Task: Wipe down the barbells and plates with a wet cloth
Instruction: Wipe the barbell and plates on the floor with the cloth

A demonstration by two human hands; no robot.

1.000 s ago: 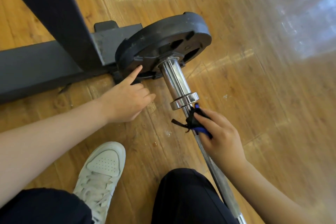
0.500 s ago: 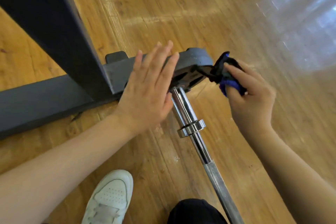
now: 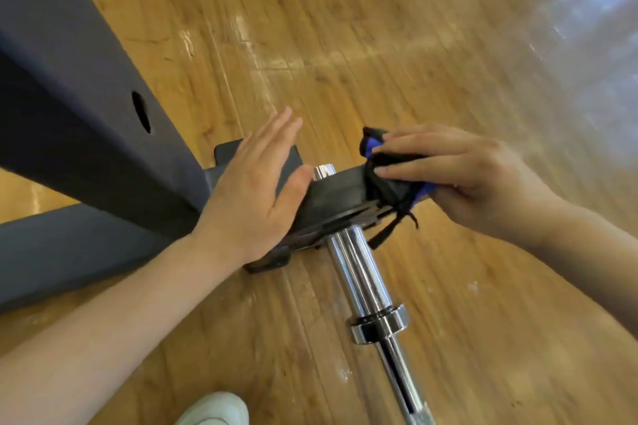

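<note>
Left hand (image 3: 252, 197) flat, fingers straight, pressing the plate (image 3: 336, 191) on the barbell (image 3: 362, 272). Right hand (image 3: 459, 176) fingers curled gripping the cloth (image 3: 390, 179) on plate's edge.

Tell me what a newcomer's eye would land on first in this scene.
First, the two hands at the centre: the left hand lies flat with straight fingers against the dark weight plate, while the right hand presses a black and blue cloth onto the plate's rim. Next, the shiny chrome barbell running from the plate toward the bottom edge over the wooden floor. On the left looms a dark grey rack frame.
</note>
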